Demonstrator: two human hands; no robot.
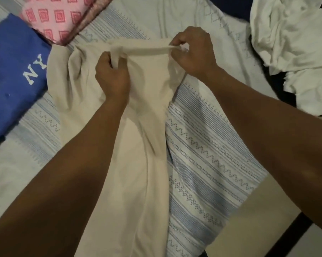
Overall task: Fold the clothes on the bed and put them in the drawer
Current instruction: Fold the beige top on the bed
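Slack could bunch the beige garment (138, 145) beside the blue shirt (17, 75), since left hand (112, 78) and right hand (193, 52) seemingly pinch only its band (143, 50).

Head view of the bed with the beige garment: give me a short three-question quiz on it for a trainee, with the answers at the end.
1. True or false: the left grip and the right grip both hold the far edge of the beige garment.
2. Which letters show on the blue shirt? A) LA B) NY C) UK
3. Fill in: the crumpled white clothes lie on the person's ____ side of the beige garment.
Key: 1 true; 2 B; 3 right.
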